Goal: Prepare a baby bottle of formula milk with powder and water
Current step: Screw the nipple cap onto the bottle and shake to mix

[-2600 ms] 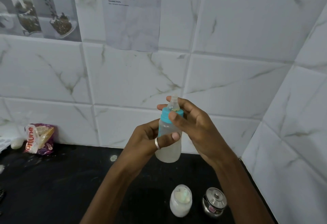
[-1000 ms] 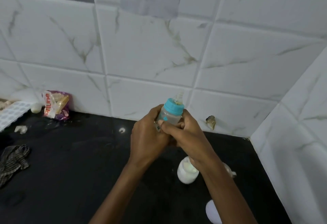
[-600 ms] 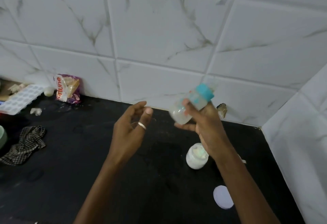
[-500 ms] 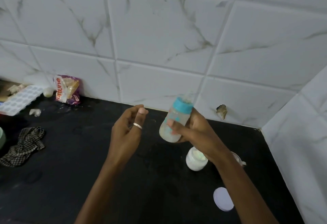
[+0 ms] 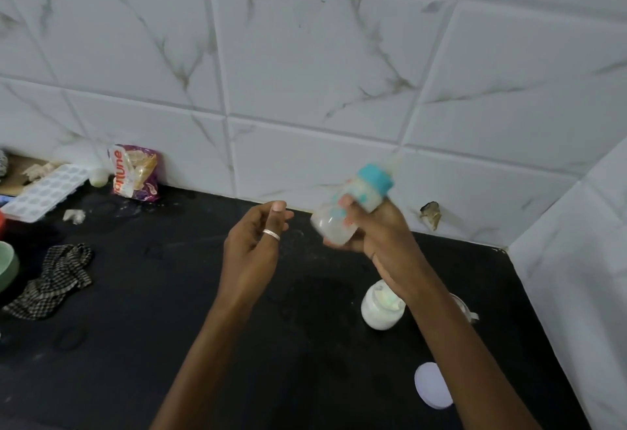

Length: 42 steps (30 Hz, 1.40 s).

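Observation:
My right hand (image 5: pixel 380 232) grips a small baby bottle (image 5: pixel 353 205) with a blue collar and clear teat, tilted so its top points up and right. Cloudy white liquid fills it and the bottle is motion-blurred. My left hand (image 5: pixel 254 243), with a ring on one finger, hovers to the left of the bottle with fingers loosely curled and holds nothing. An open white powder jar (image 5: pixel 380 307) stands on the black counter (image 5: pixel 169 294) below my right wrist. Its flat white lid (image 5: pixel 432 385) lies nearer me.
A purple snack packet (image 5: pixel 135 171) leans on the tiled wall at the back left, beside a white ice tray (image 5: pixel 44 192). A checked cloth (image 5: pixel 51 280) and a green bowl's edge (image 5: pixel 5 270) lie at the left. The side wall closes the right.
Both hands held the bottle earlier; my left hand let go and moved left. My right hand alone swings the bottle, which has tipped from near upright to tilted right.

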Available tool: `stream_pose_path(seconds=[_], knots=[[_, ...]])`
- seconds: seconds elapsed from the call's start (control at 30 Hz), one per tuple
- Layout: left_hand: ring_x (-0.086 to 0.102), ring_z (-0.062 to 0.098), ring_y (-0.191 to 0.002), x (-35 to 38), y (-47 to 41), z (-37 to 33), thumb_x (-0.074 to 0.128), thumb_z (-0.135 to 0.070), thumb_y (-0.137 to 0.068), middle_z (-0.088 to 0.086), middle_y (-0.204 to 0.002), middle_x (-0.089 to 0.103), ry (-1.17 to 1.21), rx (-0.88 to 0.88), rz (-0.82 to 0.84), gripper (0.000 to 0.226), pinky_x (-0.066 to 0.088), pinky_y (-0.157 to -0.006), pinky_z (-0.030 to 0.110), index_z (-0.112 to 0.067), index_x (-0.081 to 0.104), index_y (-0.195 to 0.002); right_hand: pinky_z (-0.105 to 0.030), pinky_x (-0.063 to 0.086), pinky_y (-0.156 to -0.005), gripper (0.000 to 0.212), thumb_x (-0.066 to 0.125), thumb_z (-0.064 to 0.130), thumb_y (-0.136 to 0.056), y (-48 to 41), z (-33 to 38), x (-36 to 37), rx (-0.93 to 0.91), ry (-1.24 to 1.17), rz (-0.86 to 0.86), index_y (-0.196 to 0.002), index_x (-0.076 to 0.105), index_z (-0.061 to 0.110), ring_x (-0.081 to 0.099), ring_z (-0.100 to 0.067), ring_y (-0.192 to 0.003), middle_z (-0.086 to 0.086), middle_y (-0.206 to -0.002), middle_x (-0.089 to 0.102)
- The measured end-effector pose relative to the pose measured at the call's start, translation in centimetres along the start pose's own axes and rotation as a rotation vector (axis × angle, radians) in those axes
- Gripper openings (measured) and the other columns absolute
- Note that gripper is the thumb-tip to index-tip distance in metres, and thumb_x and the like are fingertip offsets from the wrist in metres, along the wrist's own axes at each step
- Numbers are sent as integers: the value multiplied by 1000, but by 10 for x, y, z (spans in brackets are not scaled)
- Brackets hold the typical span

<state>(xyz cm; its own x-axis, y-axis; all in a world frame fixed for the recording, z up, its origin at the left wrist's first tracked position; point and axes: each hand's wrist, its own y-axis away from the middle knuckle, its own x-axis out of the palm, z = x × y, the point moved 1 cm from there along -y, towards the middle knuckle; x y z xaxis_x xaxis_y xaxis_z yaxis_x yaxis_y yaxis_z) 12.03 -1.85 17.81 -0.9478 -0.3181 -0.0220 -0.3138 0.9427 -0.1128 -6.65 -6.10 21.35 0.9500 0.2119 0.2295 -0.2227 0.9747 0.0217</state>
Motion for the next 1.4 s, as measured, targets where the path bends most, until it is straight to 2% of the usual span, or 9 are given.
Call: stream_pose_path(seconds=[0.2,0.33,0.47,0.6,0.73,0.87,1.0,1.3,1.4], knots=[[73,6,-97,8,-2,-1,51,-53,-97,-10,-104,78,29,3,-14,35,57,-89,36,-28,71,-113,-52,62,-80,46,69,32,-90,-4,9,-1,-73,-217,-66,-130,55,14,67,-36,-118,-12,-123,66],[74,9,-99,12,-3,1,52,-52,-97,-7,-106,78,34,-4,-2,39,59,-91,42,-24,71,-116,-49,62,-85,49,75,38,-82,0,3,3,7,111,95,-125,60,17,70,-28,-113,-11,-120,71],[73,6,-97,12,-2,1,51,-53,-97,-9,-105,78,35,-4,-19,40,58,-88,36,-25,71,-116,-55,60,-84,58,77,39,-85,-4,3,0,-55,-209,-24,-132,54,14,68,-33,-117,-12,-122,67],[74,12,-99,12,-5,2,52,-53,-97,-5,-107,78,49,-7,-9,42,59,-89,43,-22,71,-117,-45,63,-82,47,77,33,-86,-1,1,1,31,123,130,-126,60,16,71,-25,-111,-4,-115,72],[73,7,-95,11,-5,0,51,-52,-97,-7,-105,78,52,-5,-22,41,56,-83,33,-22,71,-117,-47,62,-75,52,73,37,-87,-4,2,-3,-47,-235,-15,-130,54,14,68,-36,-116,-11,-119,67],[73,9,-97,12,-6,0,51,-53,-95,-6,-106,78,55,-4,-9,45,57,-84,35,-20,71,-119,-45,63,-81,44,78,37,-85,2,-1,-2,40,145,148,-121,62,19,71,-26,-109,-7,-114,73],[73,12,-97,13,-4,-3,51,-53,-96,-7,-105,78,64,3,-14,42,58,-87,35,-22,71,-116,-47,63,-75,51,76,34,-85,-1,1,-8,-37,-234,-11,-128,57,15,69,-34,-114,-9,-118,69],[73,11,-95,14,-4,-5,51,-52,-96,-7,-105,78,50,11,-5,41,58,-88,37,-23,72,-115,-48,63,-78,48,69,33,-91,1,-1,-8,-65,-289,-67,-131,53,11,69,-35,-114,-12,-120,69],[73,8,-95,15,-4,-5,51,-51,-97,-8,-105,78,43,12,8,39,58,-89,37,-23,72,-115,-54,61,-87,52,77,34,-85,4,-5,-7,-5,-2,38,-128,57,14,68,-34,-115,-18,-125,67]])
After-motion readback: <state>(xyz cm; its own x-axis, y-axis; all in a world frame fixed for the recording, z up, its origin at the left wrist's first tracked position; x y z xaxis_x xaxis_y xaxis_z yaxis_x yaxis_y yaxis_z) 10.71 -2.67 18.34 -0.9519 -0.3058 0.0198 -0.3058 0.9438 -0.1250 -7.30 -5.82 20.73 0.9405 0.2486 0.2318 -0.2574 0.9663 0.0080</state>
